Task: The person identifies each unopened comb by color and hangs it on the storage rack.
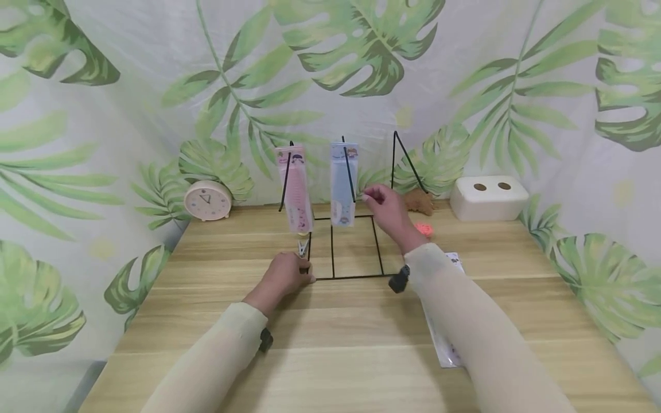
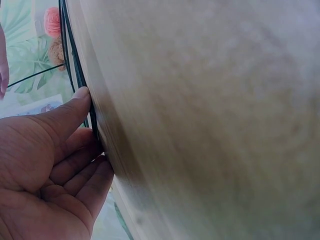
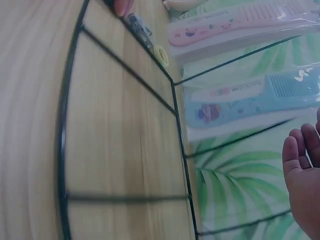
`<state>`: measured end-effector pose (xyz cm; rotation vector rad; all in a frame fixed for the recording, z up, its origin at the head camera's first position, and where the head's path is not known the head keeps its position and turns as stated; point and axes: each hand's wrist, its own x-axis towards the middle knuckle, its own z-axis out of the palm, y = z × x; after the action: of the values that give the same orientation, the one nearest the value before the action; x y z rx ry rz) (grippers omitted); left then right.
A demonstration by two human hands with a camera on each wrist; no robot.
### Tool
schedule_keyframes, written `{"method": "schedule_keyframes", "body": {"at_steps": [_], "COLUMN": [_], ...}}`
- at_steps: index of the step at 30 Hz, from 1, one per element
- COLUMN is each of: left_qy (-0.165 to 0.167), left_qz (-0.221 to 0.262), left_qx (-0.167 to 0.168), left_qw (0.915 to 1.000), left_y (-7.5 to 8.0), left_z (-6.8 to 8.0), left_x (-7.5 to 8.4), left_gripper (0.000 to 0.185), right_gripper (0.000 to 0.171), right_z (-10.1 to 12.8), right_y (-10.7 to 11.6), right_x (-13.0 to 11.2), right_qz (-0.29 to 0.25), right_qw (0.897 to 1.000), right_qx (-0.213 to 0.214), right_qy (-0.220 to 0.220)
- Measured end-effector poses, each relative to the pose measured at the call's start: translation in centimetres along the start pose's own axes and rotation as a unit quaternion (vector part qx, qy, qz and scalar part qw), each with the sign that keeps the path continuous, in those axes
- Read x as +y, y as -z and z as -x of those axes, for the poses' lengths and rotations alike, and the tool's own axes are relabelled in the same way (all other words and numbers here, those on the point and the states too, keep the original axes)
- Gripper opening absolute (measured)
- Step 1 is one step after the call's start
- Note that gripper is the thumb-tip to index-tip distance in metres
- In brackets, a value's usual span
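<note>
left hand: our left hand [image 1: 286, 276] lies on the light wooden table [image 1: 361, 338] and presses on the front left corner of the thin black wire rack [image 1: 347, 276]; in the left wrist view the thumb [image 2: 70, 112] and bent fingers touch the wire, so we think it keeps the rack from sliding

right hand: our right hand [image 1: 388, 210] is lifted up by the middle wire arm; the fingers look drawn close together near the blue pack, but we cannot tell if they pinch anything; the right wrist view shows only some loose fingertips [image 3: 302, 165] with nothing in them

wire rack: it stands flat near the back of the table, with its arms pointing up so that things can hang from them

pink comb pack: the long pink comb in a clear plastic bag [image 1: 295, 192] hangs on the left arm of the rack

blue comb pack: the long blue comb in a clear plastic bag [image 1: 343, 183] hangs on the middle arm, just beside our right hand

right arm of the rack: nothing hangs on it

small clip: a little pale yellow clip [image 1: 302, 247] sits under the pink pack, just above our left hand

other things: a round cream clock [image 1: 207, 200], a white box with two holes [image 1: 488, 198], a small orange-pink thing [image 1: 424, 229] and a flat clear packet [image 1: 444, 344] under our right arm
</note>
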<state>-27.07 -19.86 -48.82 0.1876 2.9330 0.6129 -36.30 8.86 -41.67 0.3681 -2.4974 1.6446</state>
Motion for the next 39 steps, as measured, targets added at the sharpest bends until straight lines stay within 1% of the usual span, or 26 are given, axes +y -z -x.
{"method": "schedule_keyframes", "body": {"at_steps": [4,6,9,10,13,15,16,18,20,23,25,27,28,30,34,36,39], "left_qy": [-0.005,-0.011,-0.02,-0.02,-0.02,-0.019,-0.017,-0.021,-0.023,-0.027,-0.025,-0.018,-0.016,-0.008,-0.001,0.002,0.006], "left_qz": [-0.008,-0.016,-0.026,-0.025,-0.02,-0.015,-0.012,-0.013,-0.012,-0.012,-0.008,-0.001,0.001,0.007,0.014,0.018,0.02], "left_qx": [-0.002,0.0,-0.003,-0.004,-0.01,-0.012,-0.01,-0.007,-0.003,0.0,-0.003,-0.005,-0.006,-0.007,-0.004,-0.007,-0.012], "left_qw": [1.0,0.9998,0.9995,0.9995,0.9995,0.9996,0.9997,0.9997,0.9996,0.9996,0.9997,0.9998,0.9999,0.9999,0.9999,0.9998,0.9997], "left_y": [-0.2,-0.2,-0.2,-0.2,-0.1,0.0,0.1,0.2,0.2,0.2,0.1,0.0,-0.1,-0.1,0.0,0.0,-0.2], "left_z": [-0.1,-0.2,-0.3,-0.3,-0.3,-0.2,-0.2,-0.2,-0.2,-0.3,-0.3,-0.3,-0.3,-0.3,-0.2,-0.1,0.0], "left_x": [0.4,0.5,0.5,0.5,0.5,0.5,0.5,0.4,0.4,0.3,0.3,0.3,0.3,0.2,0.1,0.1,0.2], "left_gripper": [0.046,0.042,0.034,0.034,0.038,0.043,0.045,0.043,0.042,0.042,0.044,0.046,0.047,0.048,0.049,0.05,0.05], "right_gripper": [0.034,0.034,0.037,0.037,0.041,0.044,0.044,0.048,0.054,0.066,0.072,0.073,0.073,0.07,0.066,0.064,0.063], "right_z": [2.4,3.8,5.9,6.6,8.7,10.0,10.5,11.6,12.4,13.7,14.5,15.4,15.7,16.4,16.7,16.8,16.7], "right_y": [2.7,4.0,6.1,6.8,9.1,10.6,11.3,12.4,13.4,14.4,14.9,15.3,15.4,15.5,15.9,16.2,16.7], "right_x": [1.2,1.6,1.9,1.9,2.2,2.5,2.8,3.6,4.6,6.3,7.3,8.1,8.4,8.7,8.8,8.8,9.1], "right_qz": [0.051,0.07,0.085,0.089,0.107,0.137,0.154,0.204,0.262,0.331,0.354,0.362,0.364,0.366,0.368,0.362,0.352], "right_qw": [0.998,0.997,0.995,0.995,0.992,0.988,0.985,0.975,0.959,0.931,0.916,0.906,0.902,0.899,0.897,0.896,0.892], "right_qx": [-0.018,-0.026,-0.043,-0.047,-0.057,-0.063,-0.066,-0.077,-0.091,-0.123,-0.147,-0.166,-0.173,-0.176,-0.164,-0.158,-0.155], "right_qy": [0.024,0.025,0.011,0.004,-0.016,-0.025,-0.029,-0.041,-0.055,-0.089,-0.118,-0.143,-0.151,-0.166,-0.184,-0.203,-0.237]}}
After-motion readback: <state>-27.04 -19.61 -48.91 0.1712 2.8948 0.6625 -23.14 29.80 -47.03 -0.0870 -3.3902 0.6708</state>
